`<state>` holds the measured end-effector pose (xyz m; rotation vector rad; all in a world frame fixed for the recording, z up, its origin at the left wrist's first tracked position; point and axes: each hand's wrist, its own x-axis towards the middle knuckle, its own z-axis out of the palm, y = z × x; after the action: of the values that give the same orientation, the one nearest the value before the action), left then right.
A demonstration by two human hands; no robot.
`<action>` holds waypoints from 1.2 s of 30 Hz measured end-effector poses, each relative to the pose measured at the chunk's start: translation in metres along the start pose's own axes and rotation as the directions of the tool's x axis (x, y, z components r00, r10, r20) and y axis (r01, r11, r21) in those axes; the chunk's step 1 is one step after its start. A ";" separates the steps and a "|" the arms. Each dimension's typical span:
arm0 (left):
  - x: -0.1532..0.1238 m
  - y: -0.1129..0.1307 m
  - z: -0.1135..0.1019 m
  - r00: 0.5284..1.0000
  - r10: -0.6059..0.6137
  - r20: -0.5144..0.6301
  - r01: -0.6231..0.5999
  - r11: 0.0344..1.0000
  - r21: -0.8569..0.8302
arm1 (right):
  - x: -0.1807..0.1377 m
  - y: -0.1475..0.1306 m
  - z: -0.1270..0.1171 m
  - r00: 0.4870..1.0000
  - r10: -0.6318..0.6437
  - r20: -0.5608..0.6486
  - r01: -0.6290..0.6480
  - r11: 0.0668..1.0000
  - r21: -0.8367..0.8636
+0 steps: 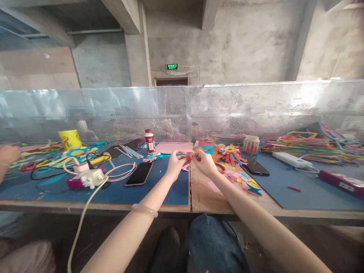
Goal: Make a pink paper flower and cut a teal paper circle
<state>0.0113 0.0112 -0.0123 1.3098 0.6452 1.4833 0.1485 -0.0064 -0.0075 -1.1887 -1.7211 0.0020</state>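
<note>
My left hand (175, 165) and my right hand (205, 163) meet above the middle of the table, where two boards join. Between their fingertips is a small piece of red-pink paper (189, 154), pinched from both sides. Some of its shape is hidden by the fingers. Just behind the hands lies a pink paper sheet (174, 148). To the right of my right hand sits an orange layered paper flower (229, 151), with coloured paper scraps (243, 181) in front of it. A small blue and white paper flower (152, 157) lies left of my left hand.
Phones (139, 174) lie on both sides. A red-capped bottle (149, 141), a jar (250, 145) and a yellow tub (69, 140) stand toward the back. Cables run from a power strip (88, 178) at left. Coloured strips (295, 147) fill the right; another person's hand (10, 153) is far left.
</note>
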 end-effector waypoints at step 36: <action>-0.002 0.001 0.004 0.994 -0.102 -0.033 0.099 0.992 -0.075 | -0.003 -0.011 0.013 0.983 0.118 -0.140 -0.074 0.956 0.285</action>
<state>0.0148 0.0084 -0.0107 1.1802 0.6652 1.4381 0.1313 -0.0074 -0.0107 -1.0332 -1.4698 0.2003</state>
